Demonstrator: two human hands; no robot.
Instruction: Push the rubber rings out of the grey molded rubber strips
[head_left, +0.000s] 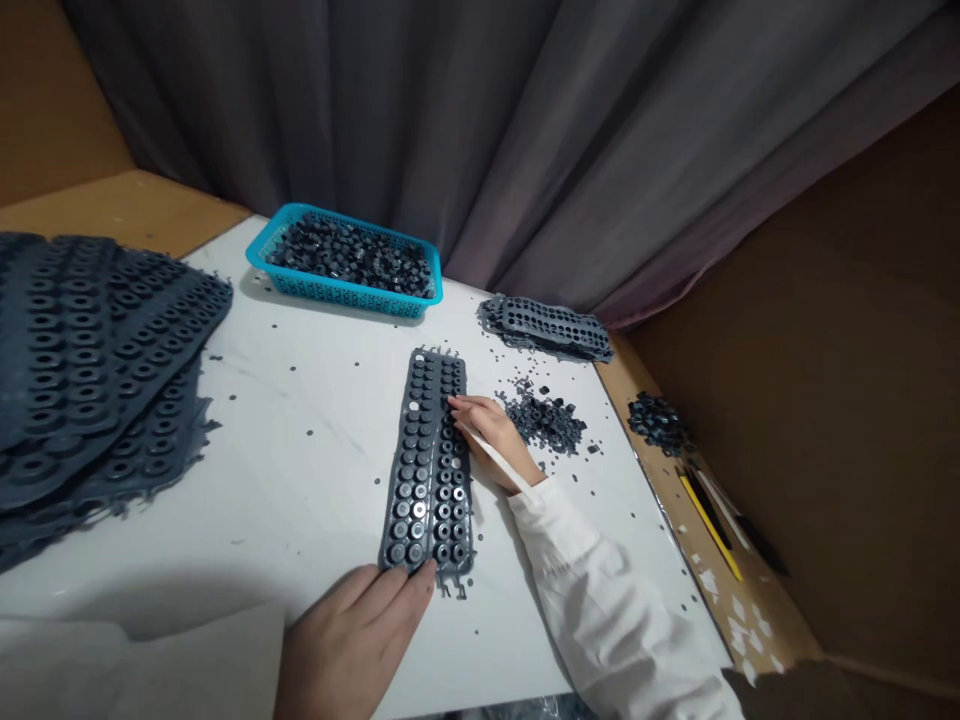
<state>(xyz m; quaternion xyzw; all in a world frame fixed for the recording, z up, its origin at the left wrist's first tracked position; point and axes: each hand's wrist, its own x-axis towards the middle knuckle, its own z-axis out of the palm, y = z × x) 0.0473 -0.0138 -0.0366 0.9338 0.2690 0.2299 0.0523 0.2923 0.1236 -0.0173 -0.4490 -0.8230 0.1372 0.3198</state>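
White table point(300, 470), hands point(495, 432) probably on rubber strip point(429, 465)

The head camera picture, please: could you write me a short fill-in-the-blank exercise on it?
1. The left hand presses the near end of the dark rubber ____.
2. The right hand holds a thin ____ stick.
3. The loose black parts at the back lie in a ____ basket.
4. The right arm wears a ____ sleeve.

Missing words: strip; white; blue; white

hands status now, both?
Left hand: open, fingers flat on the near end of the rubber strip.
Right hand: closed on a thin white tool.
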